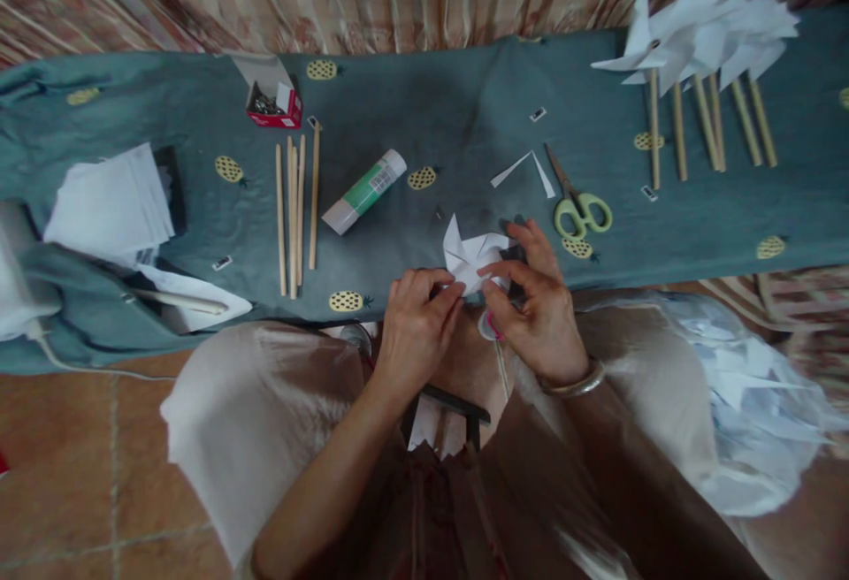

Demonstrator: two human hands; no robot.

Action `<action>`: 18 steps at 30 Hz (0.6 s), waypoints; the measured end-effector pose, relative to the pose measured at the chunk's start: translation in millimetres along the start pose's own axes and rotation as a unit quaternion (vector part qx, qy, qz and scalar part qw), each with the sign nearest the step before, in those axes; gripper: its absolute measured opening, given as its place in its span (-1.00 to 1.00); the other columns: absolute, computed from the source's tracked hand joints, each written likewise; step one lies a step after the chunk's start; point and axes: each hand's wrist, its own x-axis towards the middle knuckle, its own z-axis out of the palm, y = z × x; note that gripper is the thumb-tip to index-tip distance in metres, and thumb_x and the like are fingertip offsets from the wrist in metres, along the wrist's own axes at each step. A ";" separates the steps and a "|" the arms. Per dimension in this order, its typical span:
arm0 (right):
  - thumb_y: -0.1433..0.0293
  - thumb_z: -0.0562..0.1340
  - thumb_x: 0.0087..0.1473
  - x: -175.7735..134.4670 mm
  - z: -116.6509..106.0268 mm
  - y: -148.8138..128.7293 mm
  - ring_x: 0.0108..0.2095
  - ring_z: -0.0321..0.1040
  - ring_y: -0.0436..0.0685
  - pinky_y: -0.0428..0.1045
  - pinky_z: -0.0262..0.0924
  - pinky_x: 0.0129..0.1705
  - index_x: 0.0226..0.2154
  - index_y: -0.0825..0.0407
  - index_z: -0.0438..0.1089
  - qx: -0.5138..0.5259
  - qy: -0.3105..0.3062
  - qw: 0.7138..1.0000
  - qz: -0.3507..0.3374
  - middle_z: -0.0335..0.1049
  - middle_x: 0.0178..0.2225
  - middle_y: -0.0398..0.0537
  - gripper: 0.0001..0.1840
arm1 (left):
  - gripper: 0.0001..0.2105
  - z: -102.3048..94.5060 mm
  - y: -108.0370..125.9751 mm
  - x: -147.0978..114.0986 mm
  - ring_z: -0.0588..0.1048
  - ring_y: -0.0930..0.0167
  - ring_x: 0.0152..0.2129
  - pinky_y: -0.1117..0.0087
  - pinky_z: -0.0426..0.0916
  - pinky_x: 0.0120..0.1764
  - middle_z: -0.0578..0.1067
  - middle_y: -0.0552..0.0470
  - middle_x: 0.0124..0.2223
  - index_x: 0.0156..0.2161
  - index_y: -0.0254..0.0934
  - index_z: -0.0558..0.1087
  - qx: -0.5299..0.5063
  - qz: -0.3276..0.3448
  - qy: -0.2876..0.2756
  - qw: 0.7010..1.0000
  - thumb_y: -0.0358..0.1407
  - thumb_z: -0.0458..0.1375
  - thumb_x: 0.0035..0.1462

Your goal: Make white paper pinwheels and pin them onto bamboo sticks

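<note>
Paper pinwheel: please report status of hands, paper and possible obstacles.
Left hand, right hand: both on paper pinwheel. Its pointed blades show. Scissors near right hand, not blocking.

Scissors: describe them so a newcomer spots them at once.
Find the teal cloth, then the right hand at its near edge. Just beyond that hand, slightly right, lie the scissors. Their green loop handles set them apart from the thin white slivers beside them.

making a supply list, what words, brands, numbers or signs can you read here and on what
No text can be read for certain.
Glue stick: a white label block with dark marks, too blurred to read.
Red box: print on its side, too small.
Tablecloth: small black-and-white patches, too small.
</note>
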 end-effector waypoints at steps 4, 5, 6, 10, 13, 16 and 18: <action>0.34 0.24 0.11 0.9 -1.7 5.2 0.36 -0.02 0.34 0.38 -0.03 0.31 -0.37 -0.02 0.47 0.048 0.003 0.999 0.026 0.27 0.24 0.04 -0.90 | -0.84 -0.7 -0.6 0.5 0.43 0.30 -0.20 0.24 0.35 -0.16 0.51 -0.09 -0.17 -0.11 -0.27 0.51 -0.035 -0.015 0.012 0.999 -0.36 0.11 0.27; 0.34 0.24 0.11 1.2 -1.6 7.0 0.35 0.00 0.33 0.38 -0.04 0.31 -0.38 -0.03 0.47 0.068 0.009 0.997 0.038 0.28 0.23 0.03 -0.90 | -0.83 -1.4 -0.7 0.7 0.43 0.30 -0.19 0.23 0.37 -0.14 0.50 -0.08 -0.15 -0.08 -0.26 0.50 -0.046 -0.024 0.018 0.999 -0.35 0.11 0.27; 0.33 0.25 0.11 1.7 -1.6 9.0 0.34 0.04 0.33 0.38 -0.03 0.31 -0.38 -0.04 0.47 0.091 0.017 0.994 0.054 0.30 0.22 0.03 -0.91 | -0.80 -2.3 -0.8 1.0 0.44 0.31 -0.17 0.23 0.38 -0.12 0.49 -0.08 -0.12 -0.03 -0.24 0.48 -0.056 -0.034 0.026 0.998 -0.34 0.12 0.27; 0.29 0.28 0.10 6.8 -3.0 16.0 0.24 0.24 0.30 0.35 0.04 0.29 -0.42 -0.06 0.48 0.184 0.061 0.973 0.127 0.42 0.13 -0.02 -0.89 | -0.66 -5.3 -2.0 2.5 0.45 0.31 -0.11 0.24 0.42 -0.07 0.45 -0.07 -0.04 0.12 -0.20 0.38 -0.077 -0.076 0.056 0.993 -0.28 0.15 0.26; 0.28 0.31 0.06 12.4 -6.1 17.0 0.10 0.39 0.25 0.27 0.19 0.20 -0.48 -0.05 0.46 0.267 0.070 0.945 0.176 0.48 0.06 -0.06 -0.86 | -0.63 -6.3 -3.2 3.8 0.47 0.34 -0.16 0.25 0.45 -0.10 0.44 -0.06 -0.04 0.14 -0.19 0.36 -0.095 -0.101 0.059 0.989 -0.28 0.17 0.24; 0.27 0.33 0.04 17.1 -9.2 12.8 -0.12 0.49 0.18 0.16 0.36 0.00 -0.47 -0.04 0.47 0.369 0.059 0.901 0.221 0.56 -0.10 -0.09 -0.86 | -0.63 -6.6 -4.3 5.3 0.49 0.38 -0.23 0.27 0.47 -0.14 0.46 -0.04 -0.05 0.12 -0.19 0.36 -0.125 -0.121 0.063 0.983 -0.31 0.20 0.21; 0.28 0.34 0.02 19.2 -10.5 8.8 -0.25 0.51 0.13 0.10 0.40 -0.11 -0.43 -0.04 0.50 0.425 0.052 0.869 0.249 0.59 -0.26 -0.12 -0.89 | -0.64 -6.2 -4.9 6.4 0.50 0.40 -0.26 0.30 0.47 -0.16 0.47 -0.03 -0.06 0.10 -0.19 0.38 -0.153 -0.128 0.070 0.977 -0.32 0.22 0.20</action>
